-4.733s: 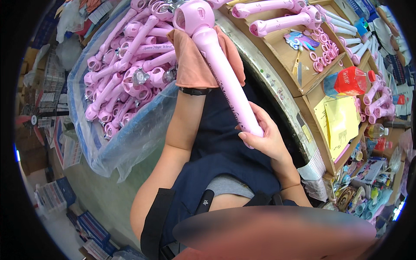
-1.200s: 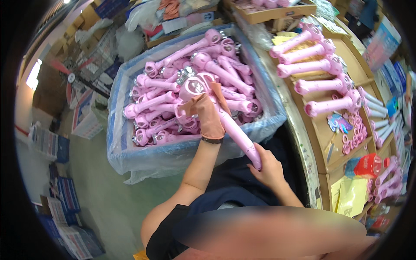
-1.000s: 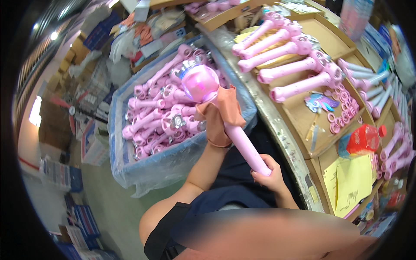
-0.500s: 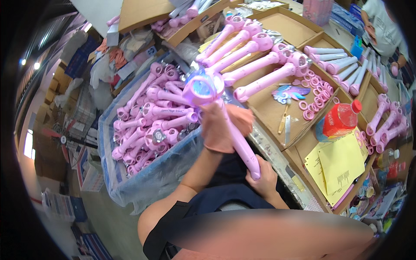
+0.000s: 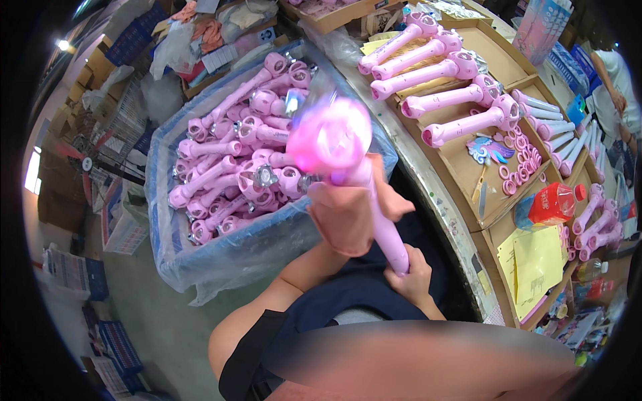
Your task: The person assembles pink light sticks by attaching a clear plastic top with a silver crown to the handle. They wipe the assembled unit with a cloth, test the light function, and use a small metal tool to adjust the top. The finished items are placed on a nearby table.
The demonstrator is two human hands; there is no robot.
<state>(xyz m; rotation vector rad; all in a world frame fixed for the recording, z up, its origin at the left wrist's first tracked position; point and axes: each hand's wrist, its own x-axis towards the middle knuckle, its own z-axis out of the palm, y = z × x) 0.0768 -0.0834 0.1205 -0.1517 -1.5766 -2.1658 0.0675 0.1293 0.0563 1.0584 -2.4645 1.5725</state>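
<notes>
Here both hands, left hand [image 5: 348, 214] and right hand [image 5: 411, 277], grip the pink toy wand [image 5: 354, 174] tightly

1. The wand [image 5: 364, 194] held in both hands is pale pink, its round head glowing brighter magenta-pink with a bluish-white glint.
2. At ten o'clock from it, the bin [image 5: 200, 260] is lined with translucent blue plastic and filled with wands [image 5: 234, 154] in the same pink, with silvery accents.
3. At two o'clock, five pink wands [image 5: 441, 73] lie in a brown cardboard tray [image 5: 461, 164].
4. At three o'clock stands a red bottle [image 5: 552, 202]; below it lies yellow paper [image 5: 535, 264].
5. The floor [image 5: 154, 327] is grey-green.
</notes>
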